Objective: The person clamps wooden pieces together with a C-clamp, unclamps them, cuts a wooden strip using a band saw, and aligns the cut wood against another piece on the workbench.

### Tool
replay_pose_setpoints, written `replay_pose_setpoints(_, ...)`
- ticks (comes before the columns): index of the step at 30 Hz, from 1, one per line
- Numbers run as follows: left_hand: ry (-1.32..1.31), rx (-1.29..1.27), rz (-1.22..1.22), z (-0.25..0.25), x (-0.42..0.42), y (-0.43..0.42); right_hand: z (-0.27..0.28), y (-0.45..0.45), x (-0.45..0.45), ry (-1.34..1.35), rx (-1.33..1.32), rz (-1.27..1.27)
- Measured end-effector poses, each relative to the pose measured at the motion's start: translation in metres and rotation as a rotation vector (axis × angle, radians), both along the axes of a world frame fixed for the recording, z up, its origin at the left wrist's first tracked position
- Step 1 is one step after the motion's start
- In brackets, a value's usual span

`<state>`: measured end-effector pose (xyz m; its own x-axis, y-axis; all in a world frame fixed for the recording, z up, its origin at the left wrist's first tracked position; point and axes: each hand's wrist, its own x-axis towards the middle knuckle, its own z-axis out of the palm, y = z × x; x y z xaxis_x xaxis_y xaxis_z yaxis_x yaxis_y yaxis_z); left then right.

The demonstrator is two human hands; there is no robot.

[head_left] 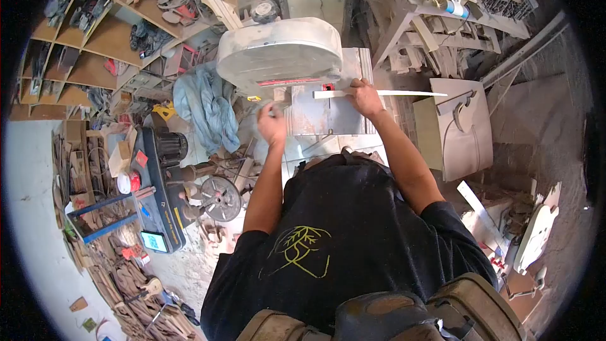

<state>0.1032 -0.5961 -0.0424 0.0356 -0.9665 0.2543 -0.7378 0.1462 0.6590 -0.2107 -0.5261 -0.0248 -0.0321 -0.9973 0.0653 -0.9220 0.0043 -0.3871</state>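
Note:
A long, thin pale wood strip lies across the metal table of a large band saw, its right end reaching past the table's edge. My right hand grips the strip near its left part, just right of the small red and black blade guide. Left of the table, my left hand is raised in the air with its fingers curled, apart from the strip. Whether anything small is between those fingers cannot be made out.
Shelves with tools fill the upper left. A blue-grey cloth hangs left of the saw. A machine with a motor stands at the left. A wooden chair part and stacked wood are at the right.

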Motion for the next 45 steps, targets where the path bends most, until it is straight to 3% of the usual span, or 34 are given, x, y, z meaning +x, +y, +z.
replay_pose_setpoints(4, 0.13, 0.044, 0.223, 0.029, 0.021, -0.003, -0.005, -0.003, -0.003, -0.019, -0.072, 0.023)
replay_pose_setpoints(7, 0.078, -0.011, 0.161, -0.011, 0.033, -0.022, 0.0, -0.003, 0.0, -0.028, -0.062, 0.03)
replay_pose_setpoints(10, 0.079, -0.086, 0.137, -0.006, 0.029, -0.022, 0.005, -0.003, -0.001, -0.027, -0.044, 0.03)
replay_pose_setpoints(15, 0.356, 0.195, 0.169, 0.015, 0.019, -0.014, 0.001, -0.002, 0.001, -0.007, -0.052, 0.034)
replay_pose_setpoints(19, 0.292, 0.151, 0.166, -0.01, 0.014, -0.021, -0.006, -0.003, -0.003, 0.039, -0.016, 0.012)
replay_pose_setpoints(30, 0.568, 0.076, 0.07, -0.058, 0.014, -0.025, 0.004, -0.005, -0.004, 0.005, -0.014, 0.021)
replay_pose_setpoints(31, 0.527, 0.092, 0.068, -0.053, 0.013, -0.024, 0.004, -0.005, -0.003, 0.007, -0.025, 0.027)
replay_pose_setpoints(34, 0.419, 0.106, 0.067, -0.026, 0.006, -0.02, 0.003, -0.006, -0.005, -0.104, 0.273, -0.173)
replay_pose_setpoints(40, 0.293, 0.055, 0.052, -0.015, 0.01, -0.019, 0.002, -0.005, -0.011, -0.015, 0.296, -0.071)
replay_pose_setpoints(42, 0.3, 0.042, 0.045, -0.005, 0.011, -0.017, -0.001, -0.004, -0.009, -0.102, 0.251, -0.151)
replay_pose_setpoints(45, 0.184, 0.129, 0.18, -0.001, 0.005, -0.01, -0.002, -0.001, -0.009, -0.061, 0.228, -0.132)
